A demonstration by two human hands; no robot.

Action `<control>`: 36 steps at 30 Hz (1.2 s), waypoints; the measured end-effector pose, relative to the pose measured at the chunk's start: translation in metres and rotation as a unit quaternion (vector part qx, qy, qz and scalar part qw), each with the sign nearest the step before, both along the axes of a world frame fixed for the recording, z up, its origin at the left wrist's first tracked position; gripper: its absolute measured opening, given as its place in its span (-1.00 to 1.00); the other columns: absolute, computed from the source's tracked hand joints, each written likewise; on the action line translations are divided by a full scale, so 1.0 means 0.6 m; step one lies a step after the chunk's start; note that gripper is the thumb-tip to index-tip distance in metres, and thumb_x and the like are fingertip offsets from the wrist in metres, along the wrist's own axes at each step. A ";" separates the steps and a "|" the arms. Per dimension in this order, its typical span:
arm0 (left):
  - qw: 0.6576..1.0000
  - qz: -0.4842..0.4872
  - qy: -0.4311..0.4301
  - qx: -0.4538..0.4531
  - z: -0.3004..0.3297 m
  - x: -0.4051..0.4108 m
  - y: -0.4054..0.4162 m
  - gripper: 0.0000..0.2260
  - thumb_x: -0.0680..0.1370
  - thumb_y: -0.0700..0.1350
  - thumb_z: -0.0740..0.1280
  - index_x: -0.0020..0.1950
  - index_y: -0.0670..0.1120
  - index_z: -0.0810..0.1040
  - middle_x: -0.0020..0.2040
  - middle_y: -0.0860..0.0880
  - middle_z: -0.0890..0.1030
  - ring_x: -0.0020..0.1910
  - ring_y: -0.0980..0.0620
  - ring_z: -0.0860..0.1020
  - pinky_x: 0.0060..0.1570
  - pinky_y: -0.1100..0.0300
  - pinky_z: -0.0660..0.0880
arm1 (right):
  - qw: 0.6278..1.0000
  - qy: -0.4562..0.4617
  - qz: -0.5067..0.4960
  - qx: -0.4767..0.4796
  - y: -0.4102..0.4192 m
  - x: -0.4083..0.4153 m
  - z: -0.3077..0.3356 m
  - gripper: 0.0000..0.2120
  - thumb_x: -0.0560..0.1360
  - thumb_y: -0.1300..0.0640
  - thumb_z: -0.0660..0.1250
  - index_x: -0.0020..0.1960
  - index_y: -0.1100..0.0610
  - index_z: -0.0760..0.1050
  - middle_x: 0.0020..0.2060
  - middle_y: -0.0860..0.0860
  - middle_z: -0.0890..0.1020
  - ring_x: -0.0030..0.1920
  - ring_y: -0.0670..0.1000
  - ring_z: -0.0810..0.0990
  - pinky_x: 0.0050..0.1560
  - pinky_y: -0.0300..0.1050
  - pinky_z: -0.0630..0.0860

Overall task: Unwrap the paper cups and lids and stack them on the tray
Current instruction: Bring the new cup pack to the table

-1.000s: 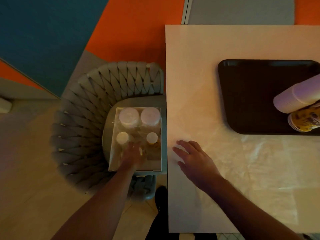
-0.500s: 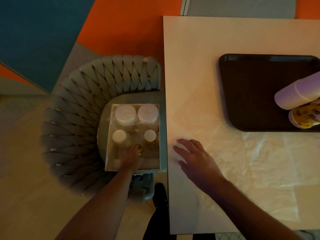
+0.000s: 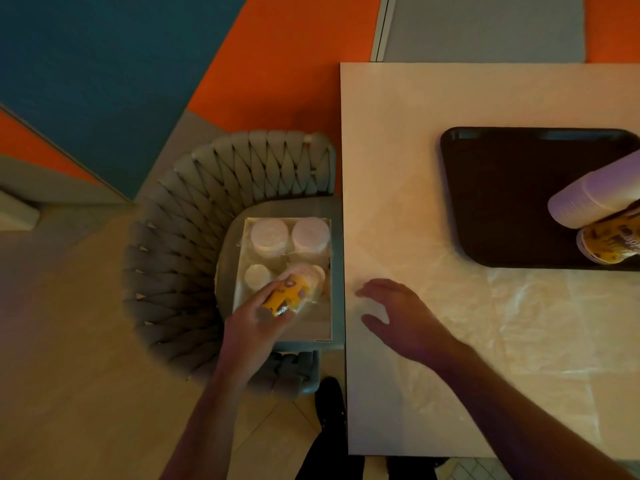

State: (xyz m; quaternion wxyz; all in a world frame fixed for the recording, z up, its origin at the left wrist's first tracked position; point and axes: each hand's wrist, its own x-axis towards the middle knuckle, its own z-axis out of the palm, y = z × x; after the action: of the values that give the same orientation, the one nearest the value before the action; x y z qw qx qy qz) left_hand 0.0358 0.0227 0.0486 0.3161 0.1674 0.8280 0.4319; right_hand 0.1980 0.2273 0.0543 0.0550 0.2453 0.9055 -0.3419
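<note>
orange, teal and grey floor panels lie behind a pale surface (image 3: 450, 140) spread with crinkled clear wrap. at three o'clock a dark tray (image 3: 491, 188) holds a white lid stack (image 3: 595, 199) leaning over a yellow printed cup stack (image 3: 613, 245). at nine o'clock a grey woven chair (image 3: 194, 244) carries an open cardboard box (image 3: 327, 306) with two wrapped lid packs (image 3: 289, 235) at its twelve o'clock side. the left hand (image 3: 256, 323) curls its grip round a wrapped yellow cup sleeve (image 3: 294, 289), tilted inside the box. the right hand (image 3: 405, 320) is by the surface's nine o'clock edge, fingers loosely spread, grip holding nothing.
</note>
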 end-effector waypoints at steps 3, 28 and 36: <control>0.997 -0.025 -0.002 0.067 0.066 0.018 0.009 -0.48 0.49 -0.07 0.52 0.39 0.27 0.51 0.16 0.19 0.64 0.10 0.23 0.62 -0.01 0.27 0.61 | 0.981 0.071 -0.144 -0.110 0.008 -0.010 0.046 -0.61 0.52 0.11 0.48 0.34 0.03 0.56 0.27 -0.09 0.60 0.20 -0.13 0.56 0.17 -0.23 0.51; 0.848 -0.233 -0.422 0.223 0.309 0.260 0.312 -0.21 0.30 0.22 0.59 0.47 0.12 0.41 0.37 -0.01 0.58 0.28 -0.09 0.59 0.04 0.12 0.62 | 0.882 0.221 -0.147 -0.390 0.228 0.310 0.304 -0.64 0.26 0.11 0.55 0.05 0.10 0.64 -0.03 0.13 0.71 0.04 0.14 0.68 0.07 0.04 0.62; 0.893 -0.327 -0.306 0.042 0.346 0.352 0.415 -0.55 0.57 0.22 0.15 0.25 -0.04 0.58 -0.01 -0.12 0.74 -0.10 0.01 0.71 -0.04 0.14 0.63 | 0.927 0.155 -0.092 -0.330 0.276 0.391 0.346 -0.62 0.40 0.23 0.54 0.19 0.15 0.57 0.05 0.16 0.68 0.12 0.18 0.67 0.10 0.06 0.64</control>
State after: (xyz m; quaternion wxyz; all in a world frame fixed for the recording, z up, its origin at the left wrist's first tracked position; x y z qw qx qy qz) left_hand 0.2471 0.2716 0.2560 0.6700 0.3014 0.5695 0.3688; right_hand 0.4326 0.3927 0.2617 -0.0401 0.2395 0.7120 -0.6588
